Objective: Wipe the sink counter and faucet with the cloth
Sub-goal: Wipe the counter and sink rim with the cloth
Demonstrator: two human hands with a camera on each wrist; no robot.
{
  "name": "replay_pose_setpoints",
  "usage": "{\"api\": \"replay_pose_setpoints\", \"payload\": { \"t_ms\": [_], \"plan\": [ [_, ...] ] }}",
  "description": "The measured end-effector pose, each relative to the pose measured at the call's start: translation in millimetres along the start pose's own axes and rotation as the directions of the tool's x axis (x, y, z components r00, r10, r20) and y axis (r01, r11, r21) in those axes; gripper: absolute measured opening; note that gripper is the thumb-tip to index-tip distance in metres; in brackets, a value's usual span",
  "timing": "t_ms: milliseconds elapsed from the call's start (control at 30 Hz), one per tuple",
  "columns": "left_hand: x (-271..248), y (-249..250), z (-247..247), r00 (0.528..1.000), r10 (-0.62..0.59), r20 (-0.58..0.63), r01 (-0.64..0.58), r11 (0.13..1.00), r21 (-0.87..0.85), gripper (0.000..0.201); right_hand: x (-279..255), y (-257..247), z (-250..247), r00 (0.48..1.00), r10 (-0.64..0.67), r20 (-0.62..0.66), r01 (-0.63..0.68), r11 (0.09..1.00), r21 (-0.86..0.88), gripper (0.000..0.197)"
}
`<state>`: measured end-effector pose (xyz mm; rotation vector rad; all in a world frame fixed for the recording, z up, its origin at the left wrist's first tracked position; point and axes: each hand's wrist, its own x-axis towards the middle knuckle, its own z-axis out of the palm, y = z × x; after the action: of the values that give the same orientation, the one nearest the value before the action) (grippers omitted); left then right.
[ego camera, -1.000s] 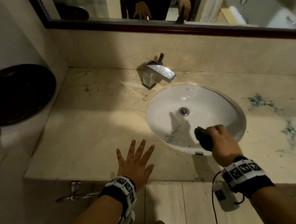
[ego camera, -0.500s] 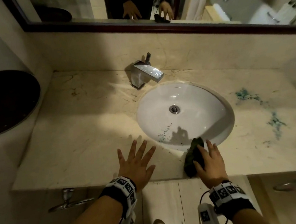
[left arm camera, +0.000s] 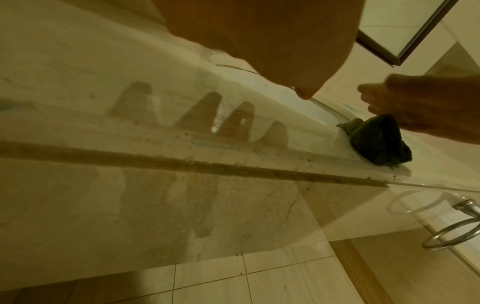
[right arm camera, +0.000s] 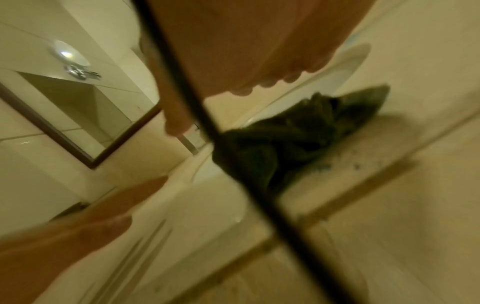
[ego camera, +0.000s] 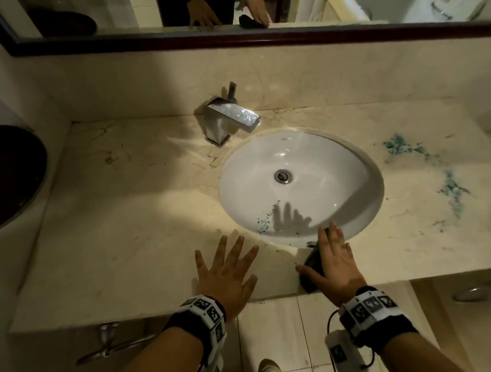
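Pressing flat on a dark cloth [ego camera: 311, 265] at the desk's [ego camera: 129, 243] front edge, just below the sink [ego camera: 298, 180]: right hand [ego camera: 335, 262], fingers straight, nothing pinched. Left hand [ego camera: 227, 274] spread open, beside it. Blue stains [ego camera: 450, 185] well off to the right, faucet [ego camera: 231, 120] straight beyond; right hand nearer both

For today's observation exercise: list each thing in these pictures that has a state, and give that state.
Cloth: bunched, under right hand, at basin's front rim.
Right hand: fingers straight, pressing cloth.
Left hand: open, fingers spread.
Faucet: no water running.
Counter: blue-green stains at right.
Basin: blue-green specks at front.
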<state>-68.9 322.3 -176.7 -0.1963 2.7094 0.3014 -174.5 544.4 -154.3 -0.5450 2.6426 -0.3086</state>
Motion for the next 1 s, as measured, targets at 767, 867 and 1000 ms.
{"api": "replay_pose_setpoints", "payload": {
  "t_ms": [767, 867, 1000],
  "plan": [
    [42.2, 20.7, -6.9, 0.994, -0.037, 0.102, 0.036, 0.999, 0.011, 0.070, 24.0, -81.3, 76.5, 0.916, 0.370, -0.155, -0.342, 0.922, 0.180, 0.072],
    [52.0, 3.4, -13.4, 0.991, -0.032, 0.128, 0.028, 0.999, 0.033, 0.072, 43.8, -97.5, 67.0, 0.942, 0.304, -0.142, -0.251, 0.920, 0.301, 0.055],
    [56.3, -13.8, -29.2, 0.990, -0.027, 0.137, 0.021, 0.999, 0.048, 0.059, 54.0, -99.6, 18.8, 0.929, 0.337, -0.150, -0.115, 0.651, 0.750, 0.037]
  ]
}}
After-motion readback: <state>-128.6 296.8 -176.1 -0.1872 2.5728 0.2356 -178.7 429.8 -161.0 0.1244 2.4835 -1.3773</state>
